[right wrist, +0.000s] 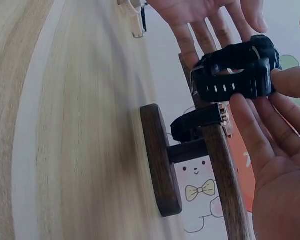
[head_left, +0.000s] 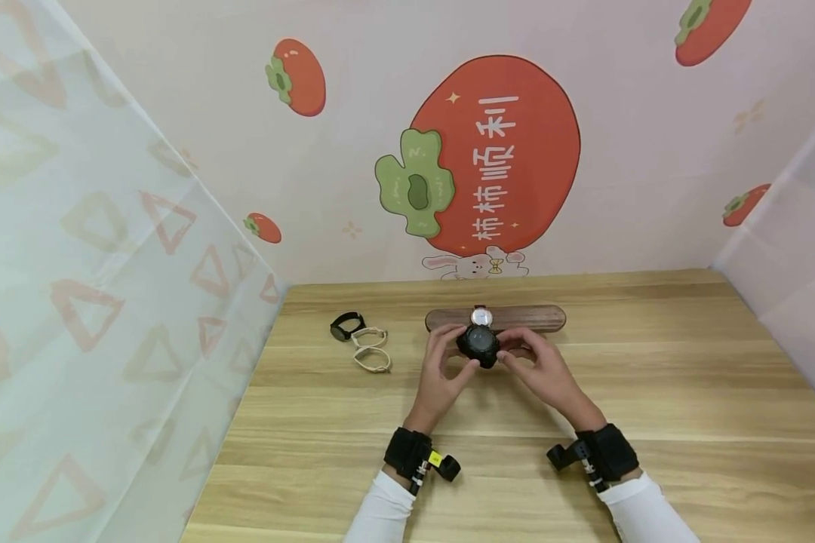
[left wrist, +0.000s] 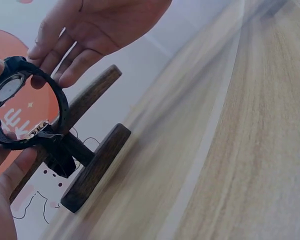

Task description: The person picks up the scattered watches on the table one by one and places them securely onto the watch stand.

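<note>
A black wristwatch [head_left: 478, 343] with a dark dial and a buckled strap is held up in front of a dark wooden T-bar watch stand [head_left: 533, 317]. My left hand [head_left: 441, 377] grips its left side with thumb and fingers. On the other side, my right hand [head_left: 543, 371] pinches the strap between thumb and fingers. In the right wrist view, the holed strap [right wrist: 230, 86] makes a loop. A second watch [head_left: 481, 317], with a white dial and a dark strap, sits round the stand's bar, just behind the held one.
Left of the stand, a black watch [head_left: 347, 326] and two cream-coloured bands [head_left: 372, 359] lie on the wooden table [head_left: 299, 452]. A printed wall [head_left: 353, 173] rises behind the table, and pale side sheets [head_left: 129, 302] stand at both sides.
</note>
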`<action>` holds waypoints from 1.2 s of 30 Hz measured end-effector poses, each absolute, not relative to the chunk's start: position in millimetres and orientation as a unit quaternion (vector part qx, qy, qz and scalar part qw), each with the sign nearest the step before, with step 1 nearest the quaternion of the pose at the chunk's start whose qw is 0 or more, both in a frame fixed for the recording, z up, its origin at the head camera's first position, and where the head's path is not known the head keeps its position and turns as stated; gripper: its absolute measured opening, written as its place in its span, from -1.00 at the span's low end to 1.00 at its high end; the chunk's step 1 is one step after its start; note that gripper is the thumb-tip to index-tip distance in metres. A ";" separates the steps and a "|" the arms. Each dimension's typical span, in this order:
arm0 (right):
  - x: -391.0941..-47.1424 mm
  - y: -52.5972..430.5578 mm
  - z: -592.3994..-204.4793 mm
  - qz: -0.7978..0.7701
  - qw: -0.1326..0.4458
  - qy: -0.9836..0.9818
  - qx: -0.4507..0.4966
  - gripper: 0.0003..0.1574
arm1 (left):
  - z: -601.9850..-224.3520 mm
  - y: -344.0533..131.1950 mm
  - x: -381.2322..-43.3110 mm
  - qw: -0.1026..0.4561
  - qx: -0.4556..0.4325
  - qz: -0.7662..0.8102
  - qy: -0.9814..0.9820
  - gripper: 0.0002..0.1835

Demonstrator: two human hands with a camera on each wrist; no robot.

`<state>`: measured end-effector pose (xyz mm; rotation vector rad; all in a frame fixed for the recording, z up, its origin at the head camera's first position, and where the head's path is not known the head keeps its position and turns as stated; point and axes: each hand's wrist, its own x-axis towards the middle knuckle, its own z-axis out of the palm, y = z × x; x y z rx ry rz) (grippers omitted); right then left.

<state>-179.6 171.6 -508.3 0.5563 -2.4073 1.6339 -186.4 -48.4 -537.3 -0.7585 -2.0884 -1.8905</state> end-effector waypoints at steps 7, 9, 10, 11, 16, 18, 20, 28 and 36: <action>-178.1 168.2 -508.2 0.544 0.107 -0.809 0.195 -0.78 | -537.6 -47.3 -186.5 0.090 -0.253 -0.638 -0.721 -0.29; -177.8 167.8 -508.8 0.538 0.114 -0.812 0.195 -0.77 | -537.6 -46.5 -186.4 0.088 -0.253 -0.634 -0.725 -0.25; -178.1 167.9 -509.1 0.536 0.116 -0.813 0.194 -0.76 | -537.7 -46.2 -186.4 0.087 -0.253 -0.632 -0.728 -0.23; -178.3 168.0 -509.5 0.534 0.117 -0.815 0.193 -0.76 | -537.9 -45.8 -186.6 0.086 -0.252 -0.630 -0.730 -0.21; -178.2 168.4 -509.1 0.531 0.121 -0.815 0.196 -0.73 | -538.8 -44.1 -187.6 0.079 -0.248 -0.622 -0.739 -0.16; -178.0 168.6 -508.6 0.529 0.122 -0.816 0.200 -0.73 | -538.4 -43.7 -187.4 0.074 -0.242 -0.618 -0.744 -0.15; -177.9 168.7 -507.7 0.527 0.123 -0.816 0.204 -0.72 | -537.8 -43.6 -187.1 0.068 -0.236 -0.617 -0.748 -0.16; -179.1 168.7 -507.6 0.522 0.116 -0.819 0.206 -0.61 | -537.0 -45.6 -187.0 0.061 -0.237 -0.621 -0.745 -0.21; -181.0 170.3 -512.2 0.505 0.103 -0.818 0.257 -0.15 | -538.1 -47.5 -188.6 0.062 -0.269 -0.620 -0.734 -0.21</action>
